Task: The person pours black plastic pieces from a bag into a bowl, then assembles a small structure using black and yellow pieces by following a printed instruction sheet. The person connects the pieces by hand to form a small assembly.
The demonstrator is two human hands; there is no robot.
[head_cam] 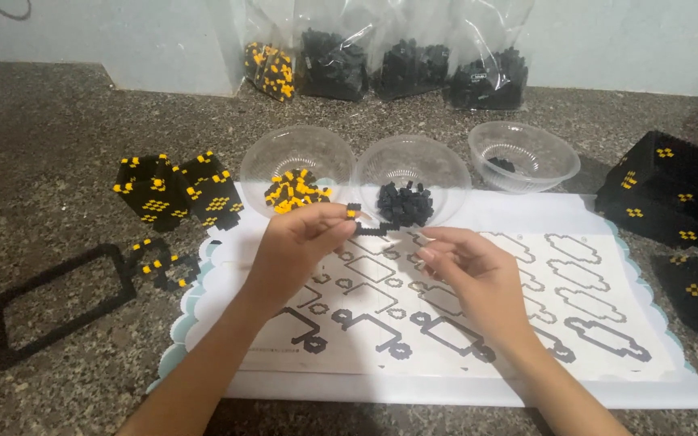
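just behind the left hand point(300, 242), pinched on a small black-and-yellow strip point(363, 222), three clear bowls point(296, 149); right hand point(470, 270) loosely apart.

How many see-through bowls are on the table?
3, in a row behind the paper sheet: the left bowl with yellow and black pieces, the middle bowl with black pieces, and the right bowl, nearly empty.

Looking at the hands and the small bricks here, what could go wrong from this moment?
1. The left hand pinches a thin black and yellow brick strip in the air; it could snap or drop pieces onto the printed sheet.
2. The bowl of black bricks and the bowl of yellow and black bricks stand just behind both hands; the right hand could knock one over.
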